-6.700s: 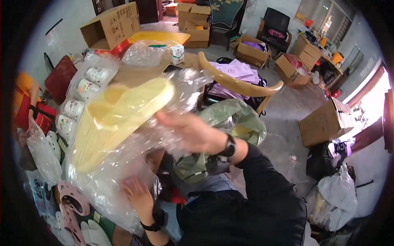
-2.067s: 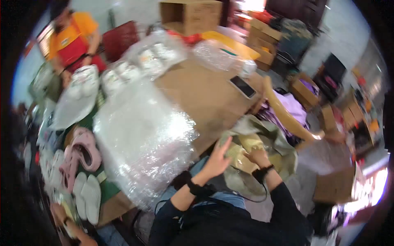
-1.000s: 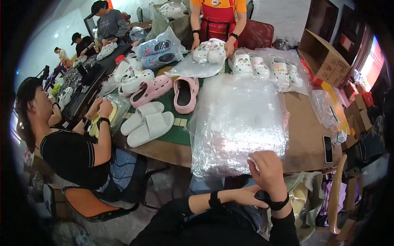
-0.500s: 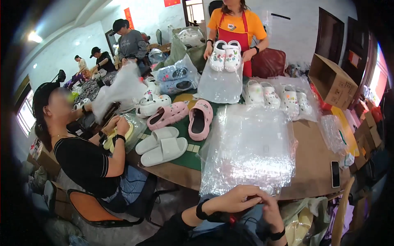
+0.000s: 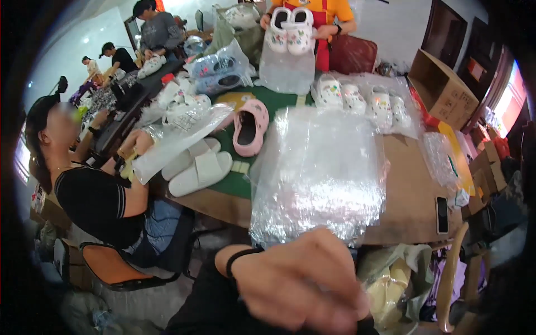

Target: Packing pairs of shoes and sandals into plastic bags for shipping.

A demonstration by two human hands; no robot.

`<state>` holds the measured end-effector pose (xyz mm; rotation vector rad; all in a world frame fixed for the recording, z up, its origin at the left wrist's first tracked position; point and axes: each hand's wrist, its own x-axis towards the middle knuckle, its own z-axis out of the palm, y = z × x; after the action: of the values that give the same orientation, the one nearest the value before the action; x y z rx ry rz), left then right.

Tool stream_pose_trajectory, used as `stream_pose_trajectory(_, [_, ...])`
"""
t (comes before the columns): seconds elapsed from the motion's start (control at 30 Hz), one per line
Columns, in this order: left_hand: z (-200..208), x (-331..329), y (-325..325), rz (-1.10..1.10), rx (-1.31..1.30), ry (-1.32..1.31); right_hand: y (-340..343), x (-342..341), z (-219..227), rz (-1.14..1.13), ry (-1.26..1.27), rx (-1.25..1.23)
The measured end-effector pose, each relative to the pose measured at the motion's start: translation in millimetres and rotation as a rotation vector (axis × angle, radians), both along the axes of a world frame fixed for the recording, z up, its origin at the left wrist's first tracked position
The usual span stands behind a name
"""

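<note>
My left hand [image 5: 304,273], with a black band at the wrist, is raised in front of the table's near edge. Its fingers are curled inward and blurred; whatever they might hold is hidden. Behind it, my right hand [image 5: 363,307] shows only a sliver, its fingers covered. Just beyond my hands lies a stack of clear plastic bags [image 5: 321,173], touched by neither. Left of the stack are a pink clog [image 5: 250,127] and a pair of white slides [image 5: 201,174].
Opposite, a person in a red apron holds white clogs [image 5: 290,33] and a bag. Bagged white clogs [image 5: 382,109] stand far right, a phone [image 5: 442,215] nearer. At left, a seated person handles a plastic bag [image 5: 178,145]. An open carton [image 5: 444,89] stands at the right.
My hands have come up closer to the camera, the left now covering most of the right. The seated person's bag has swung down over the slides and the other pink clog. The view has shifted.
</note>
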<state>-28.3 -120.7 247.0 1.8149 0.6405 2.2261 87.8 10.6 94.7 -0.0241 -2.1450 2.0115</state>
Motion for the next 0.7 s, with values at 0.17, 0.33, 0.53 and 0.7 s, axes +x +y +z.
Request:
stream_pose_trajectory(0.17, [-2.1, 13.9, -19.1, -0.077, 0.218, -0.152, -8.6, -1.7, -13.9, 0.004, 0.048, 0.026])
stream_pose_trajectory(0.33, [-23.6, 29.4, -14.7, 0.103, 0.111, -0.172, -17.6, 3.6, -11.1, -0.049, -0.003, 0.022])
stream_pose_trajectory(0.53, [-37.6, 21.3, -19.7, 0.315, -0.028, -0.132, -16.9, 7.3, -16.2, -0.018, 0.004, 0.04])
stream_pose_trajectory(0.7, [-42.5, 16.6, -30.4, 0.479, -0.146, -0.058, -17.8, 5.2, -11.1, -0.009, -0.01, 0.016])
